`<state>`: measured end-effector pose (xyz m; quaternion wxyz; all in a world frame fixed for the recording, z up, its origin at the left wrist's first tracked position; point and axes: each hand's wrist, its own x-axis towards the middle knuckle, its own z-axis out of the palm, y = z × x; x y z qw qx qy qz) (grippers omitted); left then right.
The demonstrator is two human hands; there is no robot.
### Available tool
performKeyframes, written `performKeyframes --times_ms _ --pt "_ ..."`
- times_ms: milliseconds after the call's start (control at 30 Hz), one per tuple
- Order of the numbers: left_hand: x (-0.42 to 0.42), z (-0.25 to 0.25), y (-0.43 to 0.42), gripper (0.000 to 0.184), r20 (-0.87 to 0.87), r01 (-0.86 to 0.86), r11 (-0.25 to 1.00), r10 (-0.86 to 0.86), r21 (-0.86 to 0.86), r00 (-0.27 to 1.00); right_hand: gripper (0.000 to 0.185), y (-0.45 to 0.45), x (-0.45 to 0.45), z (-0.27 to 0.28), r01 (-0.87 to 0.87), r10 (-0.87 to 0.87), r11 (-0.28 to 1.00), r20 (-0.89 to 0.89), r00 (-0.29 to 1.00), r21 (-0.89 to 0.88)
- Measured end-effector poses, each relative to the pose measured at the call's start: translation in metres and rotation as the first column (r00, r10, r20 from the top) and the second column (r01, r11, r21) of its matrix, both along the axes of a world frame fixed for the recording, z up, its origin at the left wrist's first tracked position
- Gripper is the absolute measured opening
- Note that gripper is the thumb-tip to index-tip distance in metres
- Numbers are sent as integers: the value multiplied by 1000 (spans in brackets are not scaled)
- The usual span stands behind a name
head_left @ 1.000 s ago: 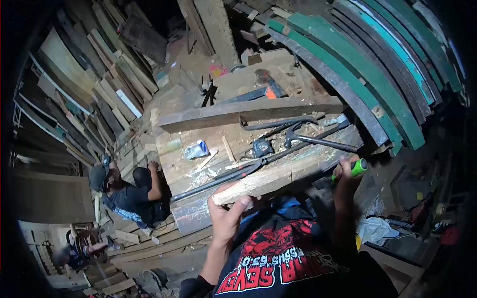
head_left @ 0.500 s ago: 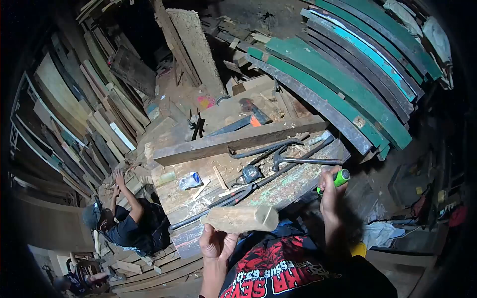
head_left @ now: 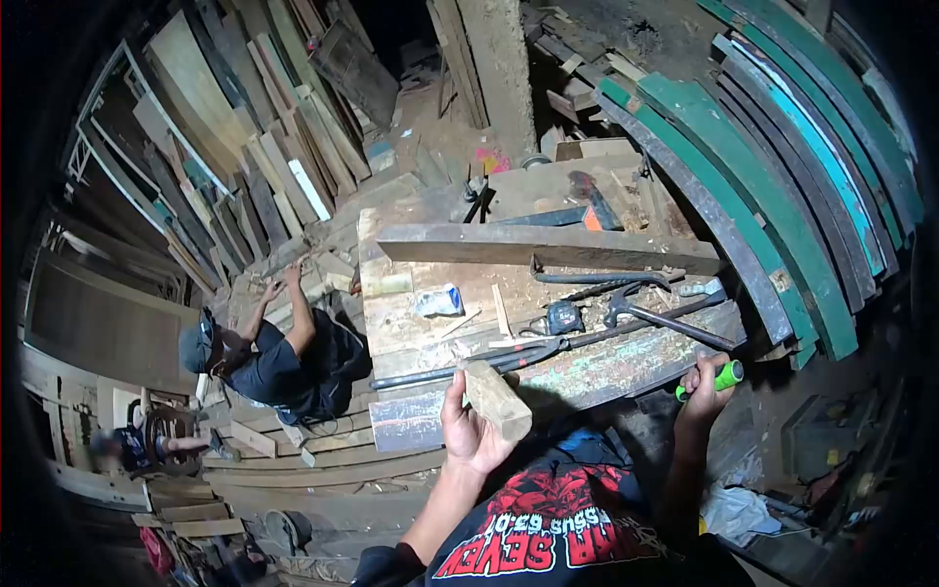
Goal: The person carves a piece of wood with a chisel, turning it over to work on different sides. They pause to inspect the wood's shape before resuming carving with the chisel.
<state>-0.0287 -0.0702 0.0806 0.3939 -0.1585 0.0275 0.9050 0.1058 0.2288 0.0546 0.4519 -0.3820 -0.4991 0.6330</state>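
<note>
My left hand (head_left: 474,430) grips a short, squared wooden block (head_left: 499,401), its thumb along one side and the block tilted toward me. In my right hand (head_left: 702,389) is a green-handled tool (head_left: 729,375), fingers wrapped round it; whatever lies at its other end is hard to make out. Both hands are in front of the near edge of the workbench (head_left: 421,421). On the bench closest to them are a hammer (head_left: 665,320), a long pair of pincers (head_left: 528,354) and a tape measure (head_left: 564,317).
A long plank (head_left: 548,247) stands on edge across the bench, with a pry bar (head_left: 597,279) and a crumpled packet (head_left: 438,300) nearby. Curved green boards (head_left: 724,147) are stacked at right. Another person (head_left: 284,362) sits at left, beside leaning wooden boards (head_left: 186,88).
My view has swung left, so the bench appears further right. The block in my left hand has turned from lying sideways to pointing toward me. My right hand still holds the green-handled tool.
</note>
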Motion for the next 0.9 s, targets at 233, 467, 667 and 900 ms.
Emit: performKeyframes --times_ms 233,467,667,900 --pt "2 -4 5 50 62 95 992 -101 86 993 28 -10 -7 12 -86 87 996 -9 996 27" --pt "4 -8 1 49 142 305 951 -310 56 940 27 -12 -10 16 -123 123 992 -8 992 29" --pt "10 -26 8 42 321 497 867 -460 -40 828 28 -20 -12 24 -69 69 997 12 998 -21" --pt "28 -43 16 28 316 547 818 -479 -180 819 32 -18 4 13 -117 177 974 -328 928 194"
